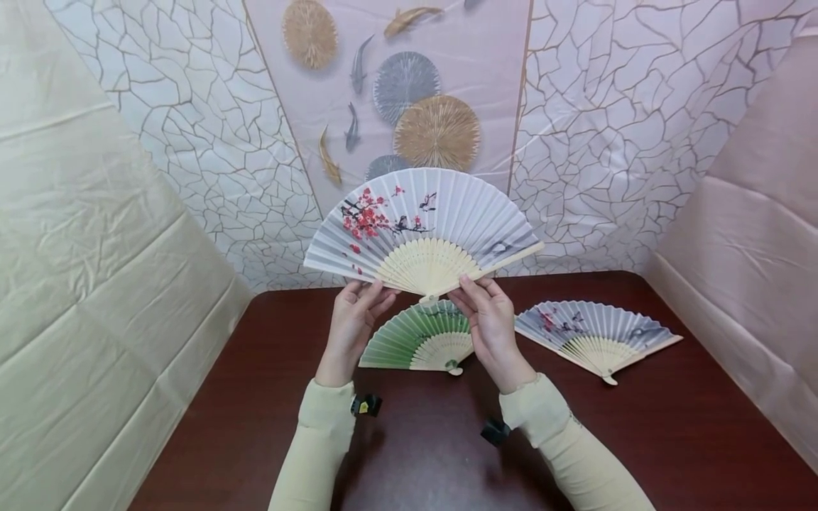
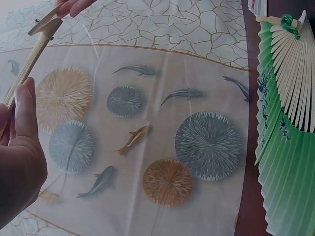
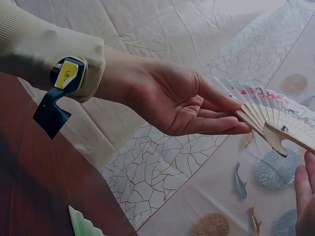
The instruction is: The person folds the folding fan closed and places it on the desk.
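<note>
A spread white folding fan (image 1: 460, 213), printed with red blossoms and birds, is held up above the table, its pale ribs toward the bottom. My left hand (image 1: 353, 323) pinches its left edge near the pivot; the right wrist view shows this left hand (image 3: 162, 96) with thumb above and fingers beneath. On the right edge, my right hand (image 1: 491, 323) pinches the guard stick, thumb in front. A green folding fan (image 1: 390, 344) lies spread on the table behind my hands, partly covered by the right one. To the right lies a spread grey-white fan (image 1: 591, 326) with red blossoms.
The dark red-brown table (image 1: 422, 454) ends at a cloth backdrop (image 1: 588, 142) with a cracked pattern and a fish panel (image 1: 358, 35). Cream cloth walls (image 1: 115, 319) slope up on both sides. Small black devices (image 1: 367, 405) sit at both wrists.
</note>
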The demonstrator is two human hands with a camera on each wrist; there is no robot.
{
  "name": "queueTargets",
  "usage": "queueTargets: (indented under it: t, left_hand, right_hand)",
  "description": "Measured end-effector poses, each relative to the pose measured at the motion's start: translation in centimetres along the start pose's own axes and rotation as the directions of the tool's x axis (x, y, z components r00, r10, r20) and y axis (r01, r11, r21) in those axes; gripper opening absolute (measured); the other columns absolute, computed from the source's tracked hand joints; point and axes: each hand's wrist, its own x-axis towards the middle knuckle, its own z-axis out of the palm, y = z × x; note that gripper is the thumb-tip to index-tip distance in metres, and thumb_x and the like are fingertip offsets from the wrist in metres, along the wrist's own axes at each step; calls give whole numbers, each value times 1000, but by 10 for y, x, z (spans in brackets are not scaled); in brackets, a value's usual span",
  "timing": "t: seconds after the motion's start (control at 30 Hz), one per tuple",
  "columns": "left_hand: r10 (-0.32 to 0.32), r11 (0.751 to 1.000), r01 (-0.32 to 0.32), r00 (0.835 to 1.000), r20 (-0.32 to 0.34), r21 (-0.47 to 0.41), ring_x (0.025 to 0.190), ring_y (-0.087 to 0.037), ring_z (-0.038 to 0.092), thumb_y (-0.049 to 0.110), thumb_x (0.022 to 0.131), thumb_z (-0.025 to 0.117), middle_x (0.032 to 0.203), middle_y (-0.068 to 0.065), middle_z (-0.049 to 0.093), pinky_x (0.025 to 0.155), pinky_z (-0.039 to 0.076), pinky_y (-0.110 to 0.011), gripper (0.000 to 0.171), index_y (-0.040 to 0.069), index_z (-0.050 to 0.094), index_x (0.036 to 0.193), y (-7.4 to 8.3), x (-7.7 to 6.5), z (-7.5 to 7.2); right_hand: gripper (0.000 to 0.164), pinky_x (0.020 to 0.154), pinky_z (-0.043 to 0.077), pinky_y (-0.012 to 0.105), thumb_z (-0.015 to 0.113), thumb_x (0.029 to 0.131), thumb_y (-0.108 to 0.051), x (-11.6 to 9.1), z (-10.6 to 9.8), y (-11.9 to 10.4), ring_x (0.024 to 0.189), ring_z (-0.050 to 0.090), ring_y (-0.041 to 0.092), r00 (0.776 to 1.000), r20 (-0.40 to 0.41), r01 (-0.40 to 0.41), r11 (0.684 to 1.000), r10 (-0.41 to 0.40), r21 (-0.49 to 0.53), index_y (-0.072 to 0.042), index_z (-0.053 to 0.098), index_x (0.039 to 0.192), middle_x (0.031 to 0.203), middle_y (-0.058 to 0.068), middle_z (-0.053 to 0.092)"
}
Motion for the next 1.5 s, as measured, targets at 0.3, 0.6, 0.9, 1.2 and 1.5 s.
queueTargets:
  t: [0.3, 0.6, 0.9, 1.2, 1.5]
  left_hand:
    - [0, 996, 0, 1000, 2, -88, 95, -16, 71, -2, 103, 53, 110, -8, 71, 92, 57, -32, 22, 2, 61, 123, -4, -4, 0]
    - [35, 980, -31, 999, 14, -195, 93, -15, 71, -5, 103, 48, 110, -10, 68, 91, 57, -30, 22, 2, 62, 118, -5, -3, 4]
    - [48, 984, -53, 998, -34, -170, 89, -14, 71, -7, 100, 51, 104, -8, 68, 88, 59, -30, 22, 2, 63, 116, -9, -3, 6]
    - [49, 999, -48, 995, -90, 11, 89, -13, 71, -3, 98, 62, 108, -9, 70, 90, 58, -36, 25, -1, 63, 122, -10, -3, 7]
    - [62, 998, -60, 996, -58, 24, 91, -13, 71, -2, 99, 61, 113, -10, 71, 87, 59, -31, 29, -1, 61, 127, -10, -3, 7]
  right_hand:
    - [16, 83, 61, 33, 59, 99, 5, -3, -2, 0, 77, 74, 15, 1000, 17, -7, 1000, 7, 9, -7, 64, 90, 82, 4, 74]
    - [14, 86, 60, 37, 56, 101, 4, -4, 0, -1, 89, 75, 18, 998, 65, 7, 1000, -7, 7, -6, 65, 100, 94, 7, 76]
    - [12, 85, 60, 37, 56, 100, 6, -4, 0, 1, 87, 75, 19, 997, 73, 16, 999, -19, 34, -5, 60, 95, 91, 8, 76]
    - [13, 85, 60, 35, 59, 98, 6, -7, -6, 3, 85, 75, 18, 997, 76, 31, 999, -33, 21, -5, 58, 93, 89, 7, 75]
    - [14, 85, 60, 34, 55, 100, 8, -7, -7, 1, 84, 74, 16, 996, 87, 7, 1000, -9, 13, -6, 59, 101, 90, 6, 73]
